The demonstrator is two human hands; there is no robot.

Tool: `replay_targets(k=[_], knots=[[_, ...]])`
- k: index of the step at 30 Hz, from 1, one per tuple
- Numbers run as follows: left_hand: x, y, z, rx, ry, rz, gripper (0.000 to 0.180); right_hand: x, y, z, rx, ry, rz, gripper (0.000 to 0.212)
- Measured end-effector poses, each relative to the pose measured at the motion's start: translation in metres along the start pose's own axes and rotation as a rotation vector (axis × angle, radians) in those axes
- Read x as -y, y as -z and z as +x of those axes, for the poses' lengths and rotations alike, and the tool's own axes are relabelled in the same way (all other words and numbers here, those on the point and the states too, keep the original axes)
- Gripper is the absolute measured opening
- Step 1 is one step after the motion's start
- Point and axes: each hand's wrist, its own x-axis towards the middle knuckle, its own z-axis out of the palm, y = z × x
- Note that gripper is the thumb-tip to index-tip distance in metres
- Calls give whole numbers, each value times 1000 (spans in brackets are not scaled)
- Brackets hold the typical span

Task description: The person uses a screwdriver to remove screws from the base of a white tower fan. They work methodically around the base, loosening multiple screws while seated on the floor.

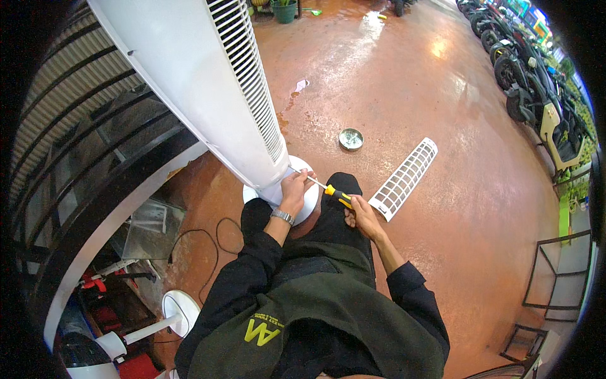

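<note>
A tall white tower fan (189, 82) with a slatted side stands before me on its round white base (308, 207), between my knees. My right hand (362, 216) grips the yellow and black handle of a screwdriver (339, 194). Its metal shaft points up and left, the tip against the lower edge of the fan's body. Close to that tip, my left hand (294, 191) has its fingers closed around the shaft, beside the fan's lower end. The left fingers partly cover the shaft, and the screw point itself is too small to make out.
Right of my knees, a white grid-like grille panel (407, 178) lies on the reddish floor, near a small round metal dish (351, 139). A white pedestal fan (180, 314) lies at lower left, near a black cable (218, 252). Motorbikes (514, 69) line the far right.
</note>
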Motion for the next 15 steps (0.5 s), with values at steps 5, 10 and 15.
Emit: replay_targets(k=[5, 10, 15], knots=[[3, 1, 1, 21, -26, -49, 24, -9, -5, 6, -88, 219, -305, 34], [4, 1, 4, 31, -40, -78, 27, -19, -4, 14, -200, 676, -686, 44], [4, 3, 4, 14, -32, -33, 27, 0, -8, 1, -139, 295, -312, 27]])
